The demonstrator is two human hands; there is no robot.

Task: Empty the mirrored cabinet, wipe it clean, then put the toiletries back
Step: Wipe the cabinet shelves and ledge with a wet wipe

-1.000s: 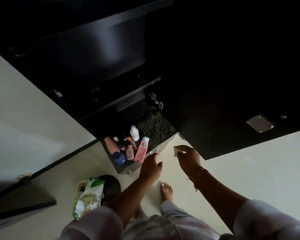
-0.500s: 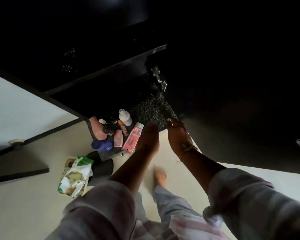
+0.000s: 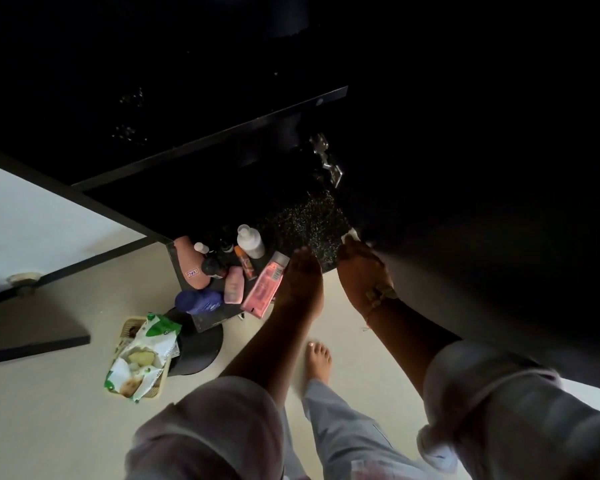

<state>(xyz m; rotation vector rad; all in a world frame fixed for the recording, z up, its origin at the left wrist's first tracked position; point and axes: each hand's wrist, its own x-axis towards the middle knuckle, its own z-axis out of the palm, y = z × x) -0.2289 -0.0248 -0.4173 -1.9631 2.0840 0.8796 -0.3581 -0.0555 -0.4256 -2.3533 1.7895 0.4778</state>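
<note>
Head view: toiletries (image 3: 236,271) seemingly left of hands (image 3: 329,278).

Both arms reach forward side by side with sleeves pushed up, the left hand (image 3: 300,277) flat with fingers together, the right hand (image 3: 361,268) curled and pinching something small and white at its fingertips

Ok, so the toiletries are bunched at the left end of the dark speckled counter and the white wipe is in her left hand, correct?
Not quite. The head view shows the small white wipe pinched in the right hand, not the left hand. The toiletries do sit bunched at the left end of the dark speckled counter.
</note>
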